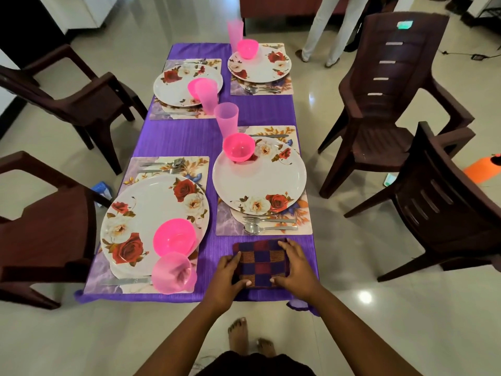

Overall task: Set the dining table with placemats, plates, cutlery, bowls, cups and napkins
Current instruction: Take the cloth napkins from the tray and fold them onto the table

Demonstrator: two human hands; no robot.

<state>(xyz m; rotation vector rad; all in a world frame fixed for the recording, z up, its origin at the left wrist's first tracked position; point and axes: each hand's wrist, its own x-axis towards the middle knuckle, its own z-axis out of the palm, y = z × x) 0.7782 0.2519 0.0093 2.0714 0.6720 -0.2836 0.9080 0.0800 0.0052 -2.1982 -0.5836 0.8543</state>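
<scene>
A folded checkered napkin stack [260, 263] in purple, red and orange lies on the purple tablecloth [187, 139] near the table's front edge. My left hand [227, 275] grips its left side, thumb on the near edge. My right hand [295, 267] grips its right side, fingers over the top. Just beyond lie a fork [268, 220] and a spoon [267, 228] on the near right placemat [303, 226], which carries a rose-patterned plate [260, 177] with a pink bowl [239, 146]. The near left plate [146, 213] holds a pink bowl [174, 236], with a pink cup [172, 272] beside it.
Two more settings with plates, pink bowls and cups fill the far half of the table. A tall pink cup [226, 119] stands mid-table. Dark brown plastic chairs [390, 85] stand on both sides. A person's legs [329, 31] are beyond the far end. My bare feet [238, 335] are below.
</scene>
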